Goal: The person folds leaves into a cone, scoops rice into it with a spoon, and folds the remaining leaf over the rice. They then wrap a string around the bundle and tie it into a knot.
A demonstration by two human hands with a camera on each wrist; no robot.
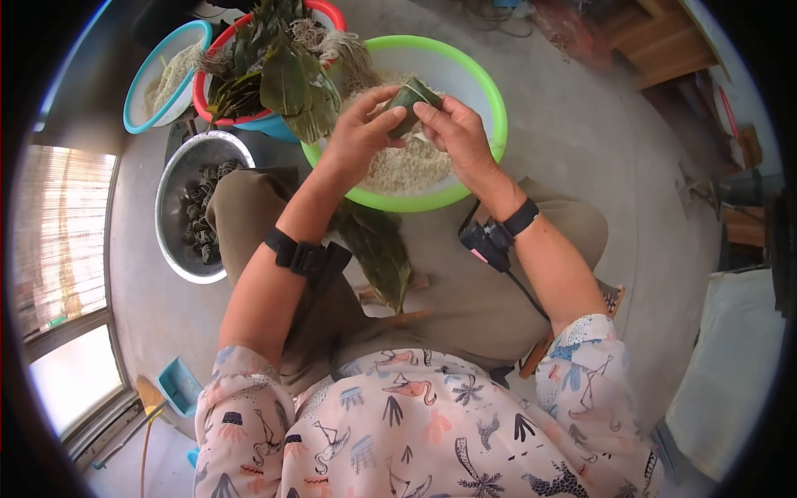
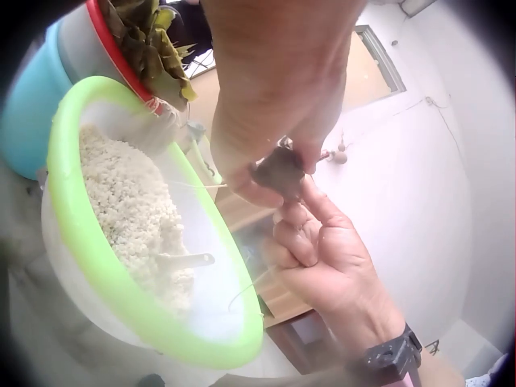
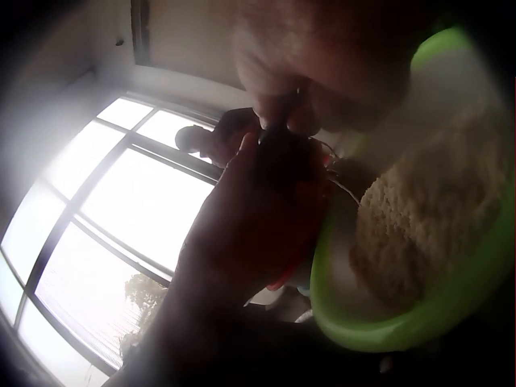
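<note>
Over the green-rimmed basin, both hands meet on a green zongzi, a rice dumpling folded in leaf. My left hand grips its left side, thumb along the near face. On the other side, the right hand pinches the right end between thumb and fingers. A pale strand crosses the leaf near its top. In the left wrist view, a thin string trails from the dumpling over the basin. Loose white rice fills the basin's bottom, with a pale scoop handle sticking out.
At the back left, a red-rimmed basin bears leaves and a string bundle. Beside it stands a blue-rimmed basin of rice. A metal bowl holds several tied zongzi. Long leaves hang between the knees.
</note>
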